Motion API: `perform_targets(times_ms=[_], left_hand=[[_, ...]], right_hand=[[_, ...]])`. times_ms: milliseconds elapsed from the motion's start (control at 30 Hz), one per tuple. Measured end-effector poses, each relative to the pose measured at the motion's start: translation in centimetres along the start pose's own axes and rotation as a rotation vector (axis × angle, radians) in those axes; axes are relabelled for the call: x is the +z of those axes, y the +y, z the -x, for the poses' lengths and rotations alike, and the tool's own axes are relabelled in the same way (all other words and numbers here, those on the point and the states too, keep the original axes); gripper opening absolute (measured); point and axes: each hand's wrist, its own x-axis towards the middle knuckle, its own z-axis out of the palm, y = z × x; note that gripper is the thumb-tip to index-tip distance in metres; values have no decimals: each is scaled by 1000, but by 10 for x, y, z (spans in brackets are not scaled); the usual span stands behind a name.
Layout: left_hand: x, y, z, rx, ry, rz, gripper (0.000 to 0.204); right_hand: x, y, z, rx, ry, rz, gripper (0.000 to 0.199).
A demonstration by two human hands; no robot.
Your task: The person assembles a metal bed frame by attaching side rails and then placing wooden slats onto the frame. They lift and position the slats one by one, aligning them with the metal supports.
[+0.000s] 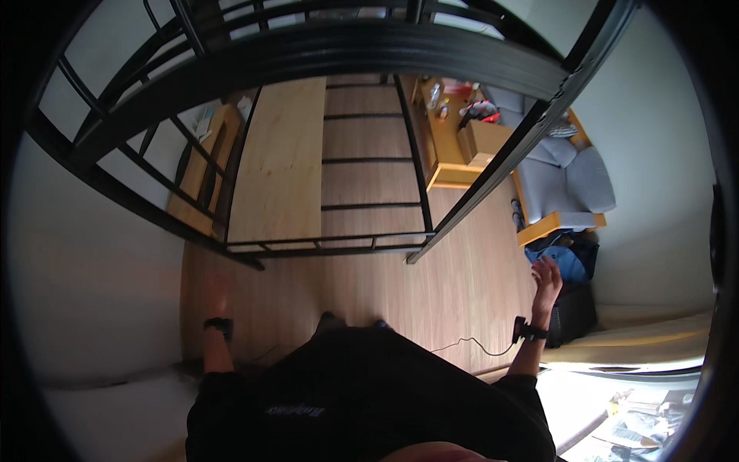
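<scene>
A black metal bunk bed frame (331, 58) stands in front of me. On its lower level, a pale plywood board (279, 165) lies over the left part of the black slats (369, 160). My left hand (219, 291) hangs over the floor near the frame's left front foot, smeared by motion; its fingers cannot be made out. Off to the right, my right hand (546, 280) is raised with bent fingers apart, nothing in it. It appears in front of a blue bag (568, 262), and I see no contact. Both wrists wear black strapped devices.
At right are a wooden table (445, 138) with a cardboard box (483, 142) and bottles, and a grey cushioned sofa (573, 181). A black case (573, 316) sits below the blue bag. A thin cable (481, 343) crosses the wooden floor (369, 285). Beyond the frame's left side is a wooden piece (204, 173).
</scene>
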Motion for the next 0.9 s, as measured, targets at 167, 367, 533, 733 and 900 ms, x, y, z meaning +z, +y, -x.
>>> perform_targets(times_ms=[167,367,533,733,900], left_hand=[[-140,146,-42,425,473,-76,23],[-259,297,-93,873,964,-174,43],[-303,387,-130,1028,1046,-175,44],[-297,409,-169,742,895,-220,49],[-286,397,-188,845,1020,-179,53]], right_hand=[[52,-145,-78,-348,-43,130,30],[193,-314,-108,-883,-200,-10,23],[294,-381,-117,-967,-280,124,22],[348,-396,-124,-962,-138,869,50],[352,-375,-133,-1080,88,956,58]])
